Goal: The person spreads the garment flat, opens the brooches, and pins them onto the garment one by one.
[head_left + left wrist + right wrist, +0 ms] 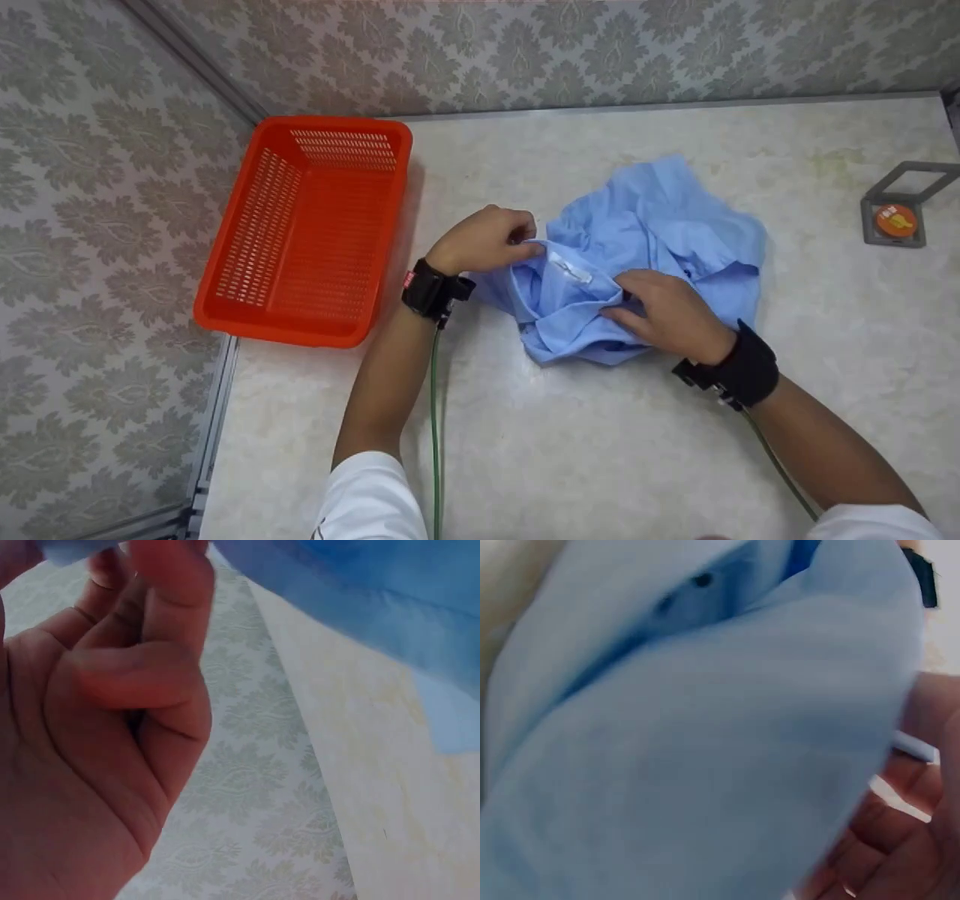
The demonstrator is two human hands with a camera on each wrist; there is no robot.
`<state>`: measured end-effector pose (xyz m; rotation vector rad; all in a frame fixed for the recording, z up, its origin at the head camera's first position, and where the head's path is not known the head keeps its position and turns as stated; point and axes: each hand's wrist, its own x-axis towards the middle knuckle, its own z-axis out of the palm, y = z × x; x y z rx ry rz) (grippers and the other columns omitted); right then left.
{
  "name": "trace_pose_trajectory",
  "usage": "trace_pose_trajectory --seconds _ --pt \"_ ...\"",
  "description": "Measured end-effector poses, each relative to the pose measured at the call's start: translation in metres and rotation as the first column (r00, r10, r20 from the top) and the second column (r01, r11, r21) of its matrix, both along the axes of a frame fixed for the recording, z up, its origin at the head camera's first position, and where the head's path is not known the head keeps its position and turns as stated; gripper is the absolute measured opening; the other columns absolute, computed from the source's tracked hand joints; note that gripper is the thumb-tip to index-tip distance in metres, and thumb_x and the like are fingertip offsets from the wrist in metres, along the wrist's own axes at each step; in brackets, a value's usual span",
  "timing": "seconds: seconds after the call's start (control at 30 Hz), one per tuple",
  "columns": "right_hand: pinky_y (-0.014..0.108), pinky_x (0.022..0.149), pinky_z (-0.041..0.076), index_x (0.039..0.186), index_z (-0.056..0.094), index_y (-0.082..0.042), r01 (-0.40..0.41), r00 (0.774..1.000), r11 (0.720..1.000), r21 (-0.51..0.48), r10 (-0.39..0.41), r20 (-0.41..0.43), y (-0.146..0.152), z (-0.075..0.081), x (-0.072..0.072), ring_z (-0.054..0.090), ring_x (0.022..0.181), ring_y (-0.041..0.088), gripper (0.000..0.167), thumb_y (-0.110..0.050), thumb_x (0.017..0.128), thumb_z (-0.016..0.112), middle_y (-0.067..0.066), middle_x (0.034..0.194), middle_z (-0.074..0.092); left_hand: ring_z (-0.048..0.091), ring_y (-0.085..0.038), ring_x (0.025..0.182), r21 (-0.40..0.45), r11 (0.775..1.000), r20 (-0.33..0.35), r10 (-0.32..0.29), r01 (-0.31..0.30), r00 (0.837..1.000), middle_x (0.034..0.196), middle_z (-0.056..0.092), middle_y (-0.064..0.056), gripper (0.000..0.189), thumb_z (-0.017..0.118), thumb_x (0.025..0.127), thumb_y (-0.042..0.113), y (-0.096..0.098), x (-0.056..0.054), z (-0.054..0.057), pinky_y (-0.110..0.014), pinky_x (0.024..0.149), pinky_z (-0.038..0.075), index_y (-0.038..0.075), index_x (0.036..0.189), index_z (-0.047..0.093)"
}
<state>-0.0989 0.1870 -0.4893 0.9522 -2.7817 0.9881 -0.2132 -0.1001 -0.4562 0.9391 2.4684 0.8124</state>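
A light blue shirt (697, 217) lies crumpled on the table, with a white label (570, 267) showing inside its neck. My left hand (486, 241) pinches the shirt's edge just left of that label, thumb and forefinger together. On the label's other side, my right hand (670, 313) grips a fold between thumb and fingers. In the left wrist view the fingers (176, 607) curl at the cloth along the top. A broad fold of the shirt (705, 742) fills most of the right wrist view, with dark buttons inside it and the right hand partly hidden behind.
An orange-red plastic basket (322, 336) with perforated sides stands left of the left hand. At the far right sits a small grey case (892, 241) with its lid raised and an orange disc (895, 220) inside. Patterned walls (525, 52) border the table (540, 465) behind and left.
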Motion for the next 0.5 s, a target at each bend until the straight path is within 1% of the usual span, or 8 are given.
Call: trace_pose_trajectory --seconds 0.07,0.13,0.2,0.27,0.33,0.4,0.47,0.5 --pt "0.032 0.061 0.046 0.089 0.06 -0.008 0.008 1.0 0.999 -0.054 -0.007 0.009 0.005 0.007 -0.001 0.054 0.068 0.012 0.02 -0.017 0.089 0.078 -0.001 0.076 0.058 0.05 -0.015 0.07 0.067 0.998 0.036 -0.025 0.023 0.999 0.075 0.054 0.001 0.028 0.064 0.098 0.039 -0.003 0.0 0.004 -0.028 0.064 0.037 0.011 0.098 0.066" --pt "0.029 0.059 0.046 0.089 0.06 -0.009 0.024 1.0 0.996 -0.086 -0.023 0.013 0.01 0.013 -0.003 0.055 0.065 0.009 0.019 -0.014 0.089 0.077 -0.003 0.073 0.059 0.051 -0.014 0.072 0.144 0.988 0.075 -0.064 0.052 0.995 0.077 0.055 0.002 0.037 0.062 0.098 0.047 -0.006 0.0 0.008 -0.028 0.064 0.038 0.011 0.104 0.069" --pt "0.026 0.059 0.046 0.089 0.06 -0.009 0.045 0.999 0.993 -0.105 -0.044 0.015 0.015 0.02 -0.004 0.057 0.065 0.007 0.017 -0.012 0.09 0.077 -0.004 0.073 0.062 0.049 -0.015 0.071 0.221 0.971 0.121 -0.117 0.088 0.986 0.078 0.055 0.001 0.049 0.064 0.094 0.055 -0.01 -0.001 0.012 -0.028 0.064 0.036 0.01 0.109 0.071" --pt "0.022 0.061 0.046 0.09 0.06 -0.009 0.056 0.998 0.991 -0.126 -0.054 0.022 0.021 0.027 -0.005 0.06 0.067 0.008 0.016 -0.009 0.09 0.076 -0.003 0.074 0.065 0.048 -0.016 0.072 0.268 0.956 0.158 -0.169 0.122 0.973 0.078 0.053 0.001 0.054 0.073 0.086 0.058 -0.014 -0.001 0.016 -0.028 0.064 0.034 0.009 0.109 0.072" --pt "0.019 0.064 0.046 0.092 0.06 -0.007 0.059 0.998 0.987 -0.151 -0.055 0.03 0.025 0.034 -0.006 0.064 0.07 0.008 0.015 -0.006 0.09 0.074 -0.003 0.078 0.068 0.046 -0.017 0.072 0.282 0.945 0.169 -0.218 0.165 0.961 0.077 0.049 0.001 0.053 0.085 0.077 0.05 -0.016 0.0 0.021 -0.028 0.064 0.032 0.007 0.105 0.07" --pt "0.016 0.067 0.046 0.096 0.062 -0.006 0.06 0.998 0.982 -0.182 -0.054 0.036 0.029 0.041 -0.008 0.067 0.074 0.009 0.012 -0.003 0.091 0.073 -0.001 0.083 0.072 0.046 -0.019 0.073 0.276 0.939 0.156 -0.253 0.204 0.955 0.078 0.047 0.002 0.047 0.092 0.072 0.035 -0.017 0.001 0.026 -0.027 0.065 0.032 0.007 0.099 0.068" --pt "0.014 0.07 0.046 0.102 0.064 -0.003 0.062 0.998 0.977 -0.206 -0.056 0.031 0.032 0.047 -0.009 0.067 0.076 0.009 0.013 -0.001 0.091 0.072 0.0 0.088 0.074 0.047 -0.02 0.075 0.266 0.935 0.118 -0.271 0.232 0.955 0.079 0.047 0.002 0.037 0.093 0.071 0.02 -0.017 0.002 0.031 -0.027 0.067 0.035 0.006 0.094 0.067" --pt "0.013 0.071 0.046 0.104 0.065 -0.002 0.062 0.998 0.974 -0.216 -0.058 0.027 0.034 0.049 -0.01 0.067 0.077 0.009 0.014 -0.001 0.092 0.071 0.0 0.09 0.074 0.049 -0.02 0.077 0.272 0.933 0.106 -0.271 0.234 0.957 0.08 0.048 0.002 0.031 0.092 0.073 0.016 -0.016 0.002 0.033 -0.027 0.068 0.037 0.006 0.092 0.069"
